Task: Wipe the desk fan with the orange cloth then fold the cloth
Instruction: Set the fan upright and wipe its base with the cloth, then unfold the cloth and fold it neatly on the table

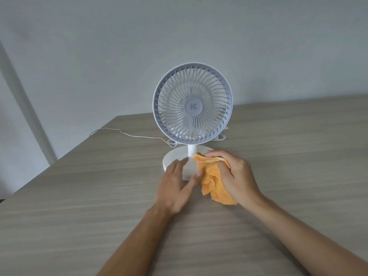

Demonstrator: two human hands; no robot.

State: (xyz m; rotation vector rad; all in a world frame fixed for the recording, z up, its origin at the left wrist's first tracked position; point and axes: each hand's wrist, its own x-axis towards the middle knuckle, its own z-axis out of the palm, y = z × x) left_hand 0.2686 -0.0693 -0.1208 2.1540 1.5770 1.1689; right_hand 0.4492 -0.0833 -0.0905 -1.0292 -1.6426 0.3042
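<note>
desk fan (pixel 192 105) upright mid-bench (pixel 79 216), white round base (pixel 175 158) toward the person, cord (pixel 127 134) trailing left off the edge. right hand (pixel 237 178) has its fingers (pixel 216 155) curled round the bunched orange cloth (pixel 211 180), pressing it on the base beside the stem. left hand (pixel 175 188) lies flat, fingers straight, steadying the base, holding nothing. cloth reads soft, limp, light; loose end hangs onto the bench. for folding, take it by the corners. fan looks light and top-heavy, grille slats thin: brace at the base, wipe gently.
</note>
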